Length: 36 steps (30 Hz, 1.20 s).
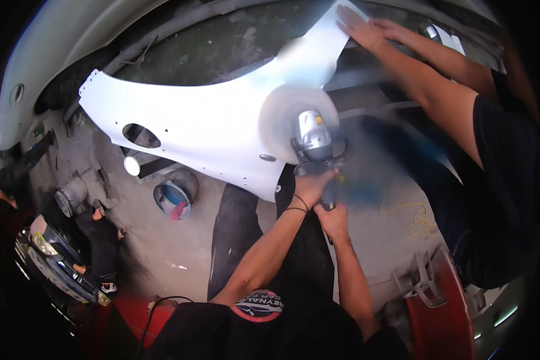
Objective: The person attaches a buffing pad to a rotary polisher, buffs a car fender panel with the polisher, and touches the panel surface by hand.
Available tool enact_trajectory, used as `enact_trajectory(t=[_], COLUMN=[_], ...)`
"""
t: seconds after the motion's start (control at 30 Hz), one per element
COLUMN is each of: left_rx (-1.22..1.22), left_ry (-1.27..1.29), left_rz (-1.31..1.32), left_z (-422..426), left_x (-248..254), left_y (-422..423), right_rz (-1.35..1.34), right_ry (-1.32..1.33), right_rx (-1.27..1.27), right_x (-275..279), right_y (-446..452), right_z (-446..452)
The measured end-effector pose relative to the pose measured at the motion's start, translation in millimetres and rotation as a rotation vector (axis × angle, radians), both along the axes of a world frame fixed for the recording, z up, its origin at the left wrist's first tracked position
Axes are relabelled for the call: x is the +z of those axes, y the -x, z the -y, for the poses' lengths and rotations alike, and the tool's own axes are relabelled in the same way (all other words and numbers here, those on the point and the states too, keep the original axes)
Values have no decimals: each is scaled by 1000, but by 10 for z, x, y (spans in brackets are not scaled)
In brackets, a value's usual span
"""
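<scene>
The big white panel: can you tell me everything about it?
The white panel looks like smooth, shiny painted metal or plastic, maybe part of a car. It is wide in the middle and narrows towards both ends. There's a big oval hole near the left end, a small oval mark and little round holes near the edges. A blurry round pad on a power tool seems to touch it. Another person's hand rests on the upper right end.

Glare whitens the panel [192,111]; the spinning pad [276,117] blurs; dark, fisheye-bent edges surround the dimmer floor [144,240].
</scene>
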State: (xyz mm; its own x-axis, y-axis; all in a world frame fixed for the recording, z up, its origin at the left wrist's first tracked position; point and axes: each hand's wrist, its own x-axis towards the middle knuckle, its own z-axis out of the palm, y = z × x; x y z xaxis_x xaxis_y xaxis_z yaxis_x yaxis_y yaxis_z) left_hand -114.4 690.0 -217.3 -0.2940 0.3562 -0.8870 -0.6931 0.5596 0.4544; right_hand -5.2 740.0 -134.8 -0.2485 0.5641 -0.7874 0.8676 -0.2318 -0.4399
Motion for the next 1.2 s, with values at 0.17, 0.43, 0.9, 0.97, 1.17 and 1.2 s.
enact_trajectory(t=[0.17,0.43,0.9,0.97,1.17,1.2], left_rx=[-134,41,592,542,268,189], left_ry=[-232,-153,-96,-76,-175,-189], left_rz=[-332,-114,-245,-171,-114,-91], left_z=[-225,1179,2571,2377,1248,1069], left_x=[-407,66,553,452,171,28], left_y=[328,782,2190,1897,1224,1161], right_rz=[-31,-194,-135,-82,-111,-128], right_ry=[-11,-90,123,91,-34,-40], right_rx=[-73,57,397,380,45,-33], right_x=[-473,-558,-142,-136,-184,-201], right_y=[197,389,2048,1734,1012,964], right_z=[-11,1311,2213,2064,1325,1232])
